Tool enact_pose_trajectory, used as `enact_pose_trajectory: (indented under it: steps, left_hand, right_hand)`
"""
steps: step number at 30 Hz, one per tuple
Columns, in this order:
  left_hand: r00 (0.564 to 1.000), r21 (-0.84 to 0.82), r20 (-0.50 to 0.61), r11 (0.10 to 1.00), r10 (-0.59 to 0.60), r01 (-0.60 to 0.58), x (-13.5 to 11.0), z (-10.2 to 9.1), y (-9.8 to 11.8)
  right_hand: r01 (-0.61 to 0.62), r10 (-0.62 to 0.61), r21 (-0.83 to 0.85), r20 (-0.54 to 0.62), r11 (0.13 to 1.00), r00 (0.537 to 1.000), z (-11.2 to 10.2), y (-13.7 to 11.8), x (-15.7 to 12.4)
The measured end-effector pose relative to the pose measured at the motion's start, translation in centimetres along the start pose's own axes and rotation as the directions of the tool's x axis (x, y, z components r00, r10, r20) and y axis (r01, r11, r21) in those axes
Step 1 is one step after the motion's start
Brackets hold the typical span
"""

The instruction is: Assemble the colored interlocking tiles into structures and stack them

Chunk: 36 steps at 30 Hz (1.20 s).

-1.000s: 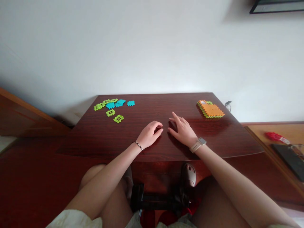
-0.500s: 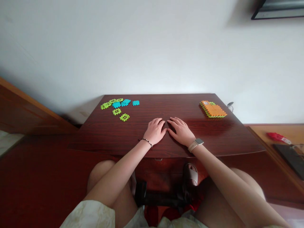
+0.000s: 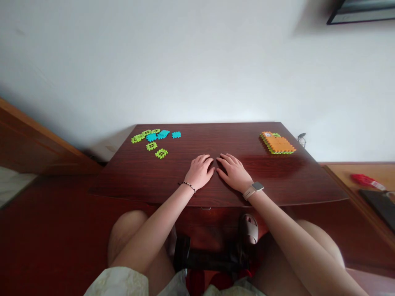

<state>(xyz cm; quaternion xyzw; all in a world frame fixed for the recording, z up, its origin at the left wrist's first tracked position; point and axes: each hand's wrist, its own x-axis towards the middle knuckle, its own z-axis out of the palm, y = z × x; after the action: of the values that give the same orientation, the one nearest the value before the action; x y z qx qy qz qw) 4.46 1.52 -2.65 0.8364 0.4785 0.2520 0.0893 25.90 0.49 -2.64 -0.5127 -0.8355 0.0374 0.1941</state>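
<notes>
My left hand (image 3: 200, 172) lies palm down on the dark wooden table (image 3: 222, 139), its fingers stretched out and holding nothing. Beside it, a small gap away, my right hand (image 3: 235, 172) rests the same way, open. Toward the far left of the table are loose toothed-edge plastic tiles: blue ones such as a single blue tile (image 3: 176, 135), and green window-patterned ones such as the nearest green tile (image 3: 161, 153). An orange toothed-edge panel (image 3: 279, 144) lies on green pieces at the far right, beyond my right hand.
A white wall (image 3: 203, 61) rises behind the table. To the right, a lower wooden surface (image 3: 342, 172) bears a red item (image 3: 367, 181) and a dark flat object (image 3: 378, 209). A black-framed panel (image 3: 364, 12) hangs at upper right. My knees are under the table's front edge.
Both hands stay flat on the table in nearly the same place. The view has shifted very slightly; the tiles and the orange panel have not moved on the table.
</notes>
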Motion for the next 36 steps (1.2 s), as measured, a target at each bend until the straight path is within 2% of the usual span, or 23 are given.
enact_pose_trajectory:
  steps: [8, 17, 22, 25, 27, 29, 31, 34, 36]
  left_hand:
    - [1.0, 0.039, 0.009, 0.999, 0.028, -0.028, -0.2, 0.2, 0.5]
    - [0.999, -0.009, 0.012, 0.999, 0.038, -0.038, -0.4, 0.4, 0.4]
    - [0.993, 0.006, 0.1, 0.998, 0.059, -0.06, 0.0, -1.5, -1.0]
    - [0.996, 0.083, 0.072, 0.995, -0.059, 0.053, 0.1, -3.7, -3.5]
    - [0.98, 0.18, 0.027, 0.965, -0.198, 0.19, 0.1, -5.3, -5.5]
    - [0.94, 0.289, -0.018, 0.898, -0.341, 0.331, -0.2, -6.7, -7.6]
    - [0.901, 0.375, -0.065, 0.827, -0.428, 0.42, -0.6, -7.8, -9.4]
    - [0.857, 0.426, -0.146, 0.751, -0.493, 0.505, -1.4, -8.8, -11.6]
    - [0.833, 0.428, -0.158, 0.723, -0.531, 0.542, -1.9, -9.2, -12.6]
  right_hand:
    - [-0.004, 0.004, -0.016, 0.022, 1.0, 1.0, 0.2, 0.1, 0.0]
    - [0.008, -0.008, -0.006, 0.036, 1.0, 0.999, 0.3, 0.3, -0.2]
    - [0.022, -0.022, 0.004, 0.051, 1.0, 0.998, 0.0, 0.6, -0.2]
    - [0.035, -0.036, 0.021, 0.051, 0.999, 0.998, -0.2, 0.7, -0.3]
    - [0.039, -0.04, 0.025, 0.051, 0.999, 0.998, -0.2, 0.8, -0.3]
    - [0.038, -0.039, 0.023, 0.051, 0.999, 0.998, -0.2, 0.8, -0.3]
    - [0.037, -0.038, 0.022, 0.05, 0.999, 0.998, -0.2, 0.8, -0.3]
    - [0.035, -0.036, 0.024, 0.052, 0.999, 0.998, -0.2, 0.7, -0.3]
    - [0.033, -0.034, 0.022, 0.057, 0.999, 0.998, -0.2, 0.7, -0.3]
